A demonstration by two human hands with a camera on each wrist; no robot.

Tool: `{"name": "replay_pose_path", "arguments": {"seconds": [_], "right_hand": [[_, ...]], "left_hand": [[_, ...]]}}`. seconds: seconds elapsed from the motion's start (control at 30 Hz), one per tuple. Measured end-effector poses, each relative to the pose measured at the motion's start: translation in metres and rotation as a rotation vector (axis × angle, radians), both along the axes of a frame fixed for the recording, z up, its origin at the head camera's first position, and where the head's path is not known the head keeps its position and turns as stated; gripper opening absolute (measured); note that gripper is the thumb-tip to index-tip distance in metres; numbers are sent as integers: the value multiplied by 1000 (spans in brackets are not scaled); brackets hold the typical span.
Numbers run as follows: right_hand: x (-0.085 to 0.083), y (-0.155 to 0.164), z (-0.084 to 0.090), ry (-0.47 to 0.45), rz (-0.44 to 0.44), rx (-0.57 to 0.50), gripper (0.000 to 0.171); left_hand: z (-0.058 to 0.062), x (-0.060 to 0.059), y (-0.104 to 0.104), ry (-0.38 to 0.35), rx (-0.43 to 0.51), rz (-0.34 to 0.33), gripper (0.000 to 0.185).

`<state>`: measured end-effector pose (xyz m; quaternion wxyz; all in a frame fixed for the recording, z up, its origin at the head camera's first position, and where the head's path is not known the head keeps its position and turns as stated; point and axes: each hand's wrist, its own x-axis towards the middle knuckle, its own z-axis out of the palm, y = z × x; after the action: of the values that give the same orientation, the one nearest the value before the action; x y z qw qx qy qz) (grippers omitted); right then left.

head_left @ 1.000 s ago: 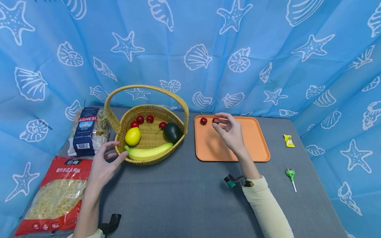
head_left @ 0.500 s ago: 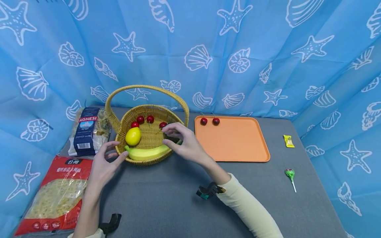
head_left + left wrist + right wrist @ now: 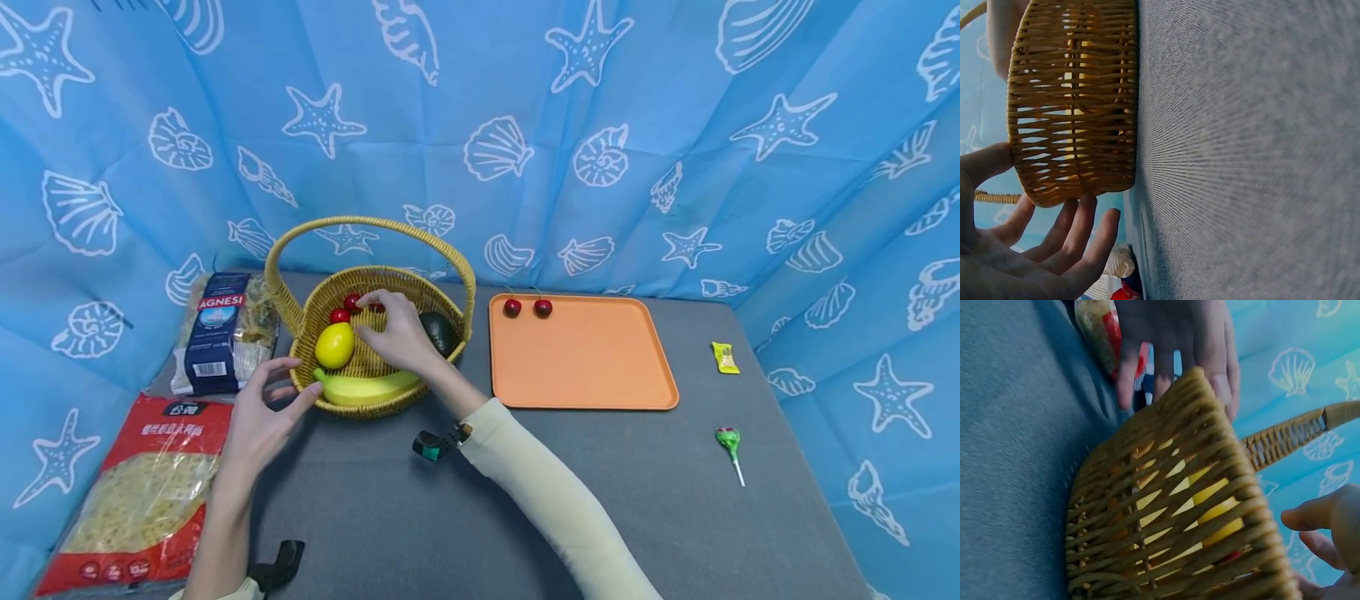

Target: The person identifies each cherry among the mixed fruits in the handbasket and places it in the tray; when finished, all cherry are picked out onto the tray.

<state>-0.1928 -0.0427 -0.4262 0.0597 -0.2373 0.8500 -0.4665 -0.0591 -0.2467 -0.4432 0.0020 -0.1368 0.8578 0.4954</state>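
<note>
A wicker basket [image 3: 442, 292] with a tall handle holds a lemon [image 3: 335, 345], a banana [image 3: 367, 389], an avocado [image 3: 438, 333] and several cherries [image 3: 340, 316]. My left hand [image 3: 262, 417] holds the basket's left end, thumb and fingertips against the weave in the left wrist view. Inside the basket, my right hand [image 3: 401, 333] reaches over from the right, thumb and fingers apart. Its fingertips are right at a cherry near the back wall; the hand hides part of the basket's inside. Two cherries [image 3: 543, 307] lie at the back left of the orange tray [image 3: 585, 396].
Left of the basket are a blue-labelled pasta bag [image 3: 217, 333] and a red pasta bag [image 3: 142, 492]. A yellow wrapped candy [image 3: 725, 357] and a green lollipop [image 3: 729, 442] lie at the right. A blue curtain [image 3: 480, 83] hangs behind the grey table [image 3: 480, 517].
My right hand has left a cherry on the tray beside the other one, then moved left into the basket. The left hand stays at the basket's end.
</note>
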Motion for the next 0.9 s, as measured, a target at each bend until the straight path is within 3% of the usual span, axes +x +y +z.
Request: {"name": "replay_pose_path", "arguments": {"seconds": [0.47,0.7,0.9], "right_hand": [[-5,-14,-9,-40,-37,43,29],[-5,-15,-8,-28,30,82,28],[-5,-10,-8,-103,74,95,31]], "left_hand": [[0,1,-1,8,10,-7,66],[0,2,-1,5,9,-8,66],[0,1,0,11,-2,-2,66]]}}
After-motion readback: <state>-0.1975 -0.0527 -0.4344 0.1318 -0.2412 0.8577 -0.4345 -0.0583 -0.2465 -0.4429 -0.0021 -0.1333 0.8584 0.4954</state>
